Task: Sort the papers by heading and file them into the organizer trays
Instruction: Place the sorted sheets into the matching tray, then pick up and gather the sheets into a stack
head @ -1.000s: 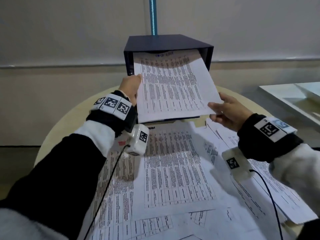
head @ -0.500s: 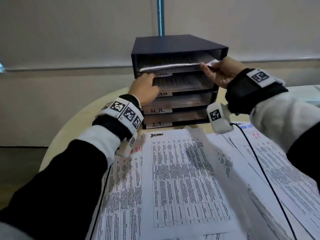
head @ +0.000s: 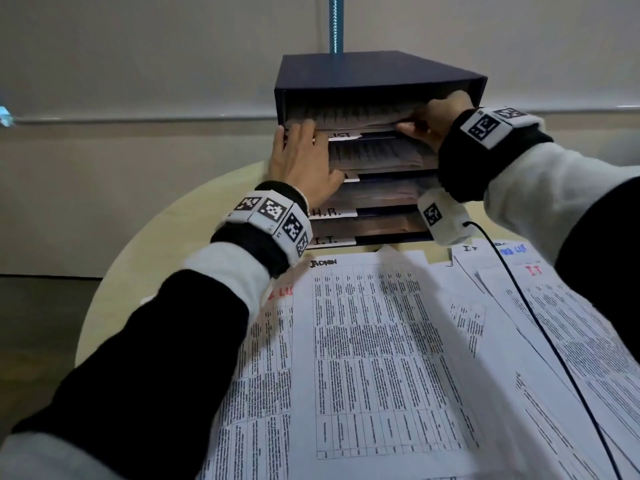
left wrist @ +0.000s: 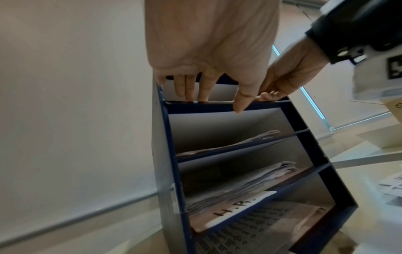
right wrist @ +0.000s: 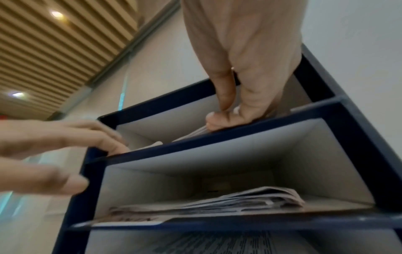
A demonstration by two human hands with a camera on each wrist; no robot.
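A dark blue organizer with several stacked trays stands at the back of the round table. Its lower trays are labelled "H.R." and "I.T.". My right hand reaches into the right side of the top tray and pinches the papers lying there; the right wrist view shows thumb and fingers closed on the stack's edge. My left hand lies flat against the organizer's front left, straight fingers touching the top tray's lip. Loose printed sheets cover the table in front, one headed "ADMIN".
The table's curved beige edge runs on the left. A pale wall and a blue-lit pole stand behind the organizer. A black cable trails from my right wrist over sheets headed "I.T.".
The sheet both hands held up before the organizer has gone into the top tray. My left hand let go and moved onto the organizer's front; my right hand followed the paper into the tray.
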